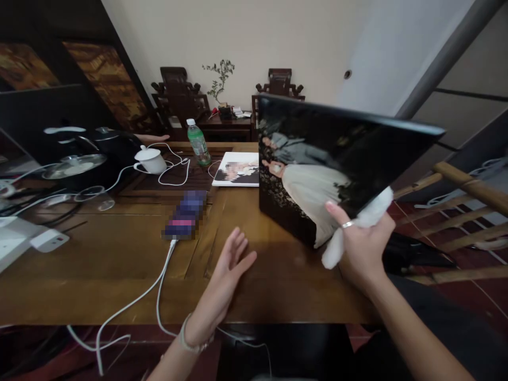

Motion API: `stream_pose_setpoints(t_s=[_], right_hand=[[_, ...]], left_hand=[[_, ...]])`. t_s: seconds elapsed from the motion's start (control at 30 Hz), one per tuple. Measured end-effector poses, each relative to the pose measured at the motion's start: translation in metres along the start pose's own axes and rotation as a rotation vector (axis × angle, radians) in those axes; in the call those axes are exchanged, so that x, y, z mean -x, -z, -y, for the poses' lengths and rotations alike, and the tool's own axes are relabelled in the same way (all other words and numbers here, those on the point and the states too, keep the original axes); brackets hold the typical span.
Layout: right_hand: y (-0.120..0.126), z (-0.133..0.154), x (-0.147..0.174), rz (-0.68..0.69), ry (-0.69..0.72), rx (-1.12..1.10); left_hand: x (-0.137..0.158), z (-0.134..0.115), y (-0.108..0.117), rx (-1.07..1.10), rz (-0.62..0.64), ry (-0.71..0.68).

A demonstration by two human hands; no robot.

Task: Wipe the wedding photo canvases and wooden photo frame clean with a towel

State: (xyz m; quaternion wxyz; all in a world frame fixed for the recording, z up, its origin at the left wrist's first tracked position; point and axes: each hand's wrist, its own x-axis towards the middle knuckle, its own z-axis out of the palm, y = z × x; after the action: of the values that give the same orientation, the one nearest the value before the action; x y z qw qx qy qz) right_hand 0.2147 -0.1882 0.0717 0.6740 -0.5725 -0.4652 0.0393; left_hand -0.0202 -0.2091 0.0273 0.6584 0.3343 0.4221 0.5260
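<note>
My right hand (365,246) grips one edge of a large dark photo panel (313,159), its thumb lying over the front. The panel is held up on edge above the table, and its picture of two people, one in a long white dress, is turned sideways. A crumpled white tissue (371,211) is pinched between that hand and the panel. Over the wooden table (273,286), my left hand (232,264) is open, fingers apart, touching nothing visible. Behind the panel lies a white-edged photo print (238,169), partly hidden by it.
A phone (186,214) with a white charging cable (135,296) lies left of my left hand. Farther back stand a green bottle (198,143), a white lidded cup (151,160) and a glass-lidded pot (79,166). A wooden chair (468,211) is at the right.
</note>
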Motion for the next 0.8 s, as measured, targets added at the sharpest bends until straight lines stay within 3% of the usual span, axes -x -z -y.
stream_pose_setpoints(t_s=[0.07, 0.17, 0.27, 0.33, 0.43, 0.53, 0.63, 0.73, 0.8], right_hand=[[-0.001, 0.009, -0.008, 0.029, -0.236, -0.25], [-0.001, 0.016, -0.016, 0.093, -0.61, -0.467], [0.002, 0.02, -0.015, 0.211, -1.032, -0.513], [0.004, 0.021, -0.012, 0.364, -1.254, -0.497], [0.008, 0.019, -0.008, 0.56, -1.394, -0.41], [0.013, 0.01, -0.01, 0.63, -1.291, -0.379], [0.024, -0.003, -0.022, 0.446, -1.031, -0.376], [0.04, -0.018, -0.04, 0.159, -0.599, -0.204], [0.05, -0.03, -0.052, 0.091, -0.199, 0.042]], left_hand=[[0.002, 0.017, 0.003, 0.177, 0.061, 0.141], [0.009, 0.024, 0.005, 0.325, 0.157, 0.136], [0.019, 0.025, 0.006, 0.338, 0.188, 0.106], [0.027, 0.026, 0.005, 0.3, 0.198, 0.17], [0.036, 0.029, 0.0, 0.279, 0.132, 0.269], [0.04, 0.03, -0.006, 0.312, 0.056, 0.295], [0.043, 0.031, -0.004, 0.367, 0.02, 0.324], [0.046, 0.031, 0.005, 0.437, -0.029, 0.306], [0.048, 0.031, 0.011, 0.45, -0.068, 0.292]])
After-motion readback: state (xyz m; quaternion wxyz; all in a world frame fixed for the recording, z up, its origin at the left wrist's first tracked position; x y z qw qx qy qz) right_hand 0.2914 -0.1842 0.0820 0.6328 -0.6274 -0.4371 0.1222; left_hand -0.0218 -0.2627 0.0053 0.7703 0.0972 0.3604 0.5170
